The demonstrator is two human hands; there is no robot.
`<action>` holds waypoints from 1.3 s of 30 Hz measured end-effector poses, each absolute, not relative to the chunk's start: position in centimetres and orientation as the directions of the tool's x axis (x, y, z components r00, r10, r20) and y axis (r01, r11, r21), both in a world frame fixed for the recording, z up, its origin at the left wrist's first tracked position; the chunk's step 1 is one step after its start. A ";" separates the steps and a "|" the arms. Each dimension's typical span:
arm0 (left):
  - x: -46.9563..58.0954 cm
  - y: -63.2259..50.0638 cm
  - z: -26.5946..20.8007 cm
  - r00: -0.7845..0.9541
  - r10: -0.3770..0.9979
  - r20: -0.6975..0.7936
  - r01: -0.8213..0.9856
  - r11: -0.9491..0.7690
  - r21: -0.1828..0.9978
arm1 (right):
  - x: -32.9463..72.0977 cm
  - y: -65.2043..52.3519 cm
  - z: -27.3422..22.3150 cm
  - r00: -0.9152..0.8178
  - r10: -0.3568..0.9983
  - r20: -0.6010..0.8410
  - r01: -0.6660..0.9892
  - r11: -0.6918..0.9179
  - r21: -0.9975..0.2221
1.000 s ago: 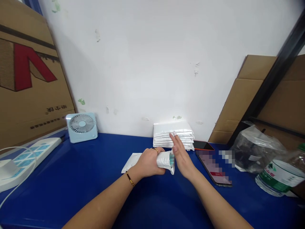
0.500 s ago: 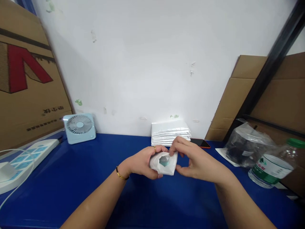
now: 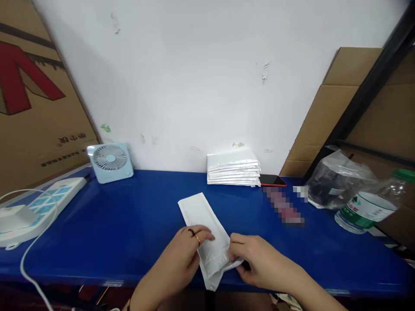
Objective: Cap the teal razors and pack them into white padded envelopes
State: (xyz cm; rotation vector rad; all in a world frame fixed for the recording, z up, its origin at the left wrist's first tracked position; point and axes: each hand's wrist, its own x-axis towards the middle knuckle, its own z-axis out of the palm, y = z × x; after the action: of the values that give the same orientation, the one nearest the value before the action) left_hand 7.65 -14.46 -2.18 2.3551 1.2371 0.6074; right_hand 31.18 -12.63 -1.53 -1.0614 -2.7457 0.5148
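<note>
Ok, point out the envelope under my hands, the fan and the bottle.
Envelope (image 3: 218, 247), head view: the middle of its upward face.
Fan (image 3: 110, 158), head view: the hub at the grille's centre.
Bottle (image 3: 368, 210), head view: the label around its body.

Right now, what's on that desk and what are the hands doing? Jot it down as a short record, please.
Surface: blue table
Left fingers: resting on a white mailer
Right fingers: gripping its near right side
Mailer contents: hidden
By the wall: stack of white mailers
Left side: light-blue fan, power strip
Right side: orange-edged phone, green-capped bottle
</note>
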 end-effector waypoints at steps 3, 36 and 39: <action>8.1 -17.1 -4.3 0.432 0.883 0.182 0.644 -0.443 0.624 | 32.0 -13.2 -2.0 -0.728 0.684 0.044 0.555 0.625 -0.549; 9.4 -15.9 -5.1 -0.262 0.961 -0.085 -0.481 -0.054 0.875 | 26.4 -9.0 0.1 -0.200 0.784 0.588 0.417 0.611 -0.673; 11.4 -15.0 -4.4 0.085 0.939 -0.334 -0.693 0.296 0.658 | 25.3 -8.0 0.0 -0.041 0.945 0.324 -0.035 0.323 -0.946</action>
State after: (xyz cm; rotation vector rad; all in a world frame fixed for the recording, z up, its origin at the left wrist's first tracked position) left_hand 11.41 -14.99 -4.36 0.3718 0.8106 1.2588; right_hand 25.28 -7.98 -0.04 -0.9209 -1.3602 1.0078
